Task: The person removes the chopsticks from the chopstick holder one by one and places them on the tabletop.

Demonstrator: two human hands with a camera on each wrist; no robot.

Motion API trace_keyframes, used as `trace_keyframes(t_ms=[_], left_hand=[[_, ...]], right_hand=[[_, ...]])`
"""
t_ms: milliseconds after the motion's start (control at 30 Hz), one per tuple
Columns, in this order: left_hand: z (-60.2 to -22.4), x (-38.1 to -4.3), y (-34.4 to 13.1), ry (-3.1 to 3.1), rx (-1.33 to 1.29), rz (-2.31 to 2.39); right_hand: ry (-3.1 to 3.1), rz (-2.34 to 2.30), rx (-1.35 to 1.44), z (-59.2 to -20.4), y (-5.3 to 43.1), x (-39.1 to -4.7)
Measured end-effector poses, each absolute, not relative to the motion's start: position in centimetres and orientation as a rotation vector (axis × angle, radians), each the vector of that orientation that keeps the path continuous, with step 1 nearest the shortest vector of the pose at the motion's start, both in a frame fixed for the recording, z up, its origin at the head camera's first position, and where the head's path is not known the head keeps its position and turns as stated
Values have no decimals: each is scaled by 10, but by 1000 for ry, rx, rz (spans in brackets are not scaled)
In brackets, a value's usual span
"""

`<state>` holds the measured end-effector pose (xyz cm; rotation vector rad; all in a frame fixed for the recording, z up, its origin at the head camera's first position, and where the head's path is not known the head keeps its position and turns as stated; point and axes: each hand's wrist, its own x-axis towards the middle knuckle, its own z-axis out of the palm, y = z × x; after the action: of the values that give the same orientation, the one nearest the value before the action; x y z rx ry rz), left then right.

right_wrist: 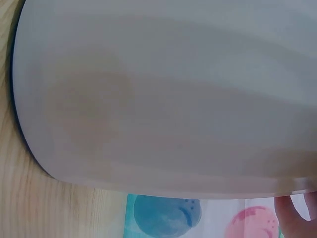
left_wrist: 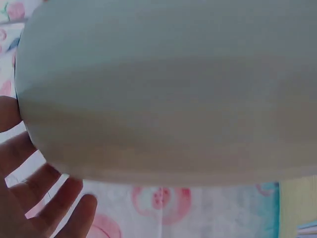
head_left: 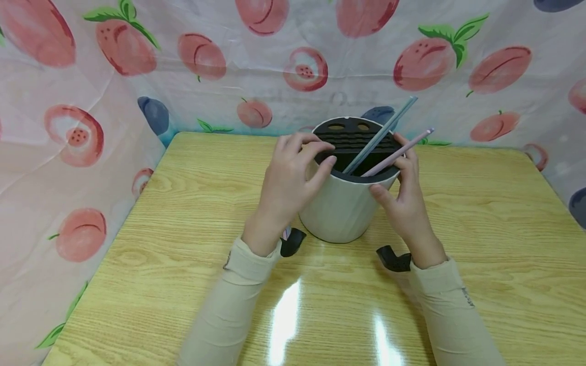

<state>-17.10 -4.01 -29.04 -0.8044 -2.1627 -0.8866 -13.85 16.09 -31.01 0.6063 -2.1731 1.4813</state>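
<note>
A white, round pen holder point(head_left: 341, 213) with a black slotted top stands upright on the table. From its front opening lean a blue-green pencil-like stick point(head_left: 380, 134) and a pink one point(head_left: 400, 152), both tilted right. My right hand point(head_left: 405, 203) holds the holder's right side, thumb on the front below the rim and fingers around the back. At the left rim is my left hand point(head_left: 293, 173), its fingers loosely bent and thumb apart. The left wrist view shows its spread fingers point(left_wrist: 59, 198) beside the pale wall, pinching nothing.
Thin pastel sticks point(left_wrist: 308, 230) lie on the wooden table point(head_left: 192, 213) near my left wrist, mostly hidden by it in the head view. A fruit-print cloth point(head_left: 215, 96) hangs behind the table and along both sides. Black wrist mounts point(head_left: 393, 258) jut inward from the sleeves.
</note>
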Motion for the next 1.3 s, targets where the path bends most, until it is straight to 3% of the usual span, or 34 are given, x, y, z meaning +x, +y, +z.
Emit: trace_keyframes(t_ms=[600, 1300], left_hand=[[-286, -141, -10, -2230, -905, -624], [-280, -150, -22, -2161, -930, -1086]], right_hand=[[-2175, 1442, 640, -311, 160, -140], [-2178, 1489, 628, -312, 161, -139]])
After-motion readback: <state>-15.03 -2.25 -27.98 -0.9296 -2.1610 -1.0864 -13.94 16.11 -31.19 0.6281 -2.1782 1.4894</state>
